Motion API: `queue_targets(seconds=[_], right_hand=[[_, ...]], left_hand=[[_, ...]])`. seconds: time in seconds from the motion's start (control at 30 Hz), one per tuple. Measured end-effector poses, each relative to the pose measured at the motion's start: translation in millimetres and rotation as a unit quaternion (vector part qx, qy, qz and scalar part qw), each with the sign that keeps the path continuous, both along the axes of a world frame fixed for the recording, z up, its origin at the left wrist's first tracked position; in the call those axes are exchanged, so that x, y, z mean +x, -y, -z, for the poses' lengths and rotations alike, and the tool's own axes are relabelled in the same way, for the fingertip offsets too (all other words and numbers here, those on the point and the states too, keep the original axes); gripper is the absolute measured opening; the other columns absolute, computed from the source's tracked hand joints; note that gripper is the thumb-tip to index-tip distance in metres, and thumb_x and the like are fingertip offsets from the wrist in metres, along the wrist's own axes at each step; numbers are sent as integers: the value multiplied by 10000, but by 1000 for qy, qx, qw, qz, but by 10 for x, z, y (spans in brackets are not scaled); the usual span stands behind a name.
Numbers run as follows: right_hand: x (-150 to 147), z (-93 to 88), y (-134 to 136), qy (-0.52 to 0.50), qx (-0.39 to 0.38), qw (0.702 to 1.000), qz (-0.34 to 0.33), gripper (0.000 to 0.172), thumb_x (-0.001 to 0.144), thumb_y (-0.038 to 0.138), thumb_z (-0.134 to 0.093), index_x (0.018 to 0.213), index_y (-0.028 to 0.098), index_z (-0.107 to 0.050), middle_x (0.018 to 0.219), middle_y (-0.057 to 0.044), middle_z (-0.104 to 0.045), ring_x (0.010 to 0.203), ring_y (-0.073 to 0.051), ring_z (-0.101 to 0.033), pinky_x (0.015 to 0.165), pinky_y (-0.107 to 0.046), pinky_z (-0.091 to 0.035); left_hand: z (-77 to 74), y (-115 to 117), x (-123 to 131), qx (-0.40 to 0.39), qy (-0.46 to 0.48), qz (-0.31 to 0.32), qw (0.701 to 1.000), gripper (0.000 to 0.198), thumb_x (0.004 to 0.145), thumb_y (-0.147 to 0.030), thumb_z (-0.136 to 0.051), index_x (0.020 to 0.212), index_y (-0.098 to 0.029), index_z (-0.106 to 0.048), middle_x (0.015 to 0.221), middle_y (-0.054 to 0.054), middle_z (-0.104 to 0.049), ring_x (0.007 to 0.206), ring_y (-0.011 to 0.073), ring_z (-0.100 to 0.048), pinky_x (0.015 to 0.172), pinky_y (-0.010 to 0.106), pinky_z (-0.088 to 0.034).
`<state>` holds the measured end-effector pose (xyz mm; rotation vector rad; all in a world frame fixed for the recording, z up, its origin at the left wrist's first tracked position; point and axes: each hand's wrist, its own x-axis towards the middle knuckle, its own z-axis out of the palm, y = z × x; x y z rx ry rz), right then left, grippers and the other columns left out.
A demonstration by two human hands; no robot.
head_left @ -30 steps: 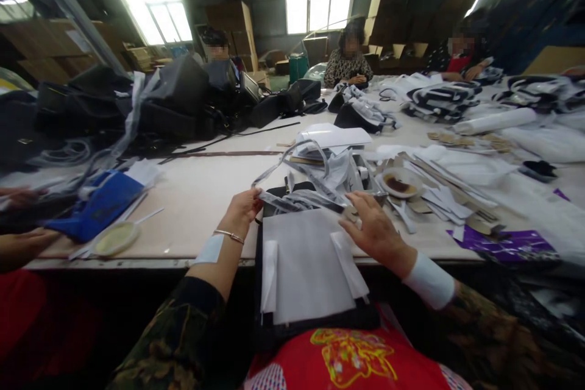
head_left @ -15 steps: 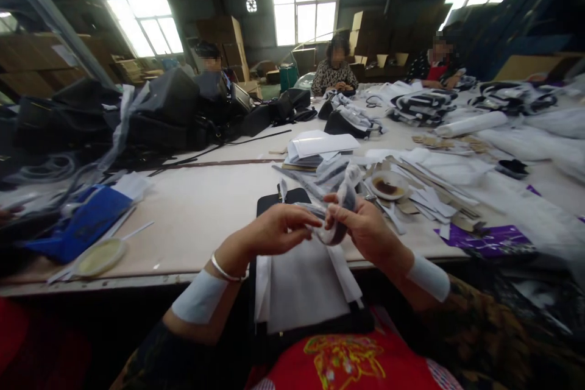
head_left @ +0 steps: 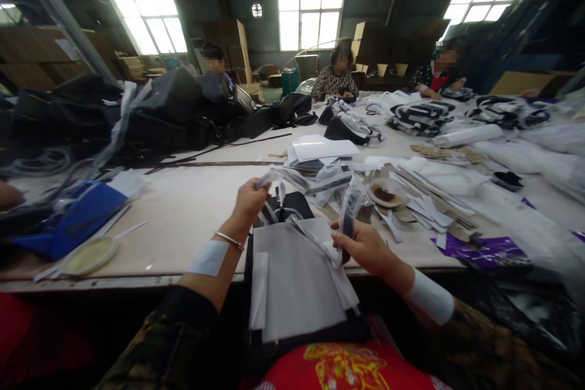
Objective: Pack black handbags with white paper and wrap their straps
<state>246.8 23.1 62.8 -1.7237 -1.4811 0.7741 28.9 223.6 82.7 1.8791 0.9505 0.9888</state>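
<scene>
A black bag (head_left: pixel 300 204) lies in front of me over the table's edge, with white paper sheets (head_left: pixel 301 283) covering most of it. A dark strap wrapped in clear film (head_left: pixel 350 210) is in both my hands above the bag. My right hand (head_left: pixel 361 244) is closed round a folded bundle of it at the bag's right side. Beyond the bag's upper left corner, my left hand (head_left: pixel 251 198) pinches a drawn-out length of strap. A loose loop hangs over the paper between the hands.
White papers (head_left: pixel 322 149) are stacked behind the bag. To the right are a dish of brown paste (head_left: pixel 386 191), cardboard strips and a purple packet (head_left: pixel 487 250). On the left stand a blue bin (head_left: pixel 89 216), a pale dish (head_left: pixel 91 255) and heaped black bags (head_left: pixel 169 97). Several people sit across the table.
My hands were close together over the bag. Now my left hand has moved up and left with a length of strap, while my right hand keeps the bundle, slightly lower.
</scene>
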Motion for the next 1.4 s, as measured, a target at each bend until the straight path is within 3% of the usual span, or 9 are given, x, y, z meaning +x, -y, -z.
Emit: queue_targets(seconds=[0.27, 0.4, 0.57, 0.73, 0.9, 1.1, 1.17, 1.3, 1.4], right_hand=[[30, -6, -105, 466, -133, 875, -12, 549, 1008, 480, -397, 823, 81, -724, 790, -237, -730, 776, -366, -729, 652, -412, -523], [-37, -370, -276, 381, 136, 914, -33, 472, 961, 451, -532, 1231, 80, -642, 1140, -234, -699, 1070, -351, -668, 915, -469, -520], [-421, -617, -560, 231, 293, 895, -245, 961, 766, 442, -794, 1555, 181, -311, 1526, -189, -447, 1422, -360, -395, 1148, -539, -346], [-607, -408, -770, 96, 247, 933, -244, 498, 824, 220, -710, 1309, 203, -598, 1217, -107, -692, 1093, -254, -649, 961, -399, -495], [-596, -415, -847, 136, 238, 898, -345, 18, 843, 182, -687, 842, 187, -704, 903, -44, -717, 872, -186, -652, 842, -317, -486], [-642, -1037, -720, 14, 309, 943, -121, 298, 887, 308, -664, 637, 160, -600, 597, 24, -516, 568, -104, -452, 538, -246, -352], [-669, -1220, -722, -100, 294, 948, -66, 339, 865, 375, -696, 622, 166, -586, 549, 38, -485, 520, -97, -430, 484, -236, -327], [-747, -1306, -834, -308, 268, 912, -21, 341, 799, 457, -768, 671, 178, -622, 562, 43, -511, 496, -87, -444, 463, -219, -363], [-742, -1198, -865, -387, 215, 895, -57, 374, 785, 554, -757, 832, 188, -700, 674, 18, -610, 599, -114, -548, 543, -227, -453]], left_hand=[[64, 127, -855, -247, 252, -72, 933, 448, 781, -548, -734, 920, -122, -724, 762, 66, -705, 823, 209, -697, 805, 332, -556], [-90, 466, -811, -119, 87, 26, 989, 377, 856, -495, -682, 957, -139, -758, 927, 110, -749, 867, 220, -686, 779, 303, -526], [-380, 710, -516, 46, -17, 141, 989, 258, 924, -367, -599, 922, -149, -738, 885, 79, -718, 805, 185, -653, 762, 284, -499], [-391, 694, -466, 124, -4, 76, 989, 215, 926, -283, -564, 819, -161, -704, 829, 51, -687, 788, 169, -637, 747, 277, -487], [-347, 604, -506, 134, -2, 35, 990, 185, 914, -262, -557, 885, -175, -717, 882, 61, -703, 840, 188, -656, 800, 317, -512], [-330, 649, -463, 180, 12, -259, 949, 480, 782, -399, -742, 1168, -136, -632, 1013, 108, -644, 828, 208, -612, 740, 351, -534], [-401, 785, -426, 117, 72, -199, 970, 467, 835, -449, -691, 1174, -135, -620, 945, 85, -649, 763, 179, -608, 694, 315, -526], [-589, 1103, -306, -58, 77, 185, 978, 417, 873, -516, -633, 1035, -139, -708, 857, 80, -694, 758, 194, -644, 704, 317, -532], [-661, 1164, -246, -149, 70, 230, 959, 342, 831, -478, -709, 816, -138, -740, 733, 67, -694, 647, 174, -633, 619, 302, -528]])
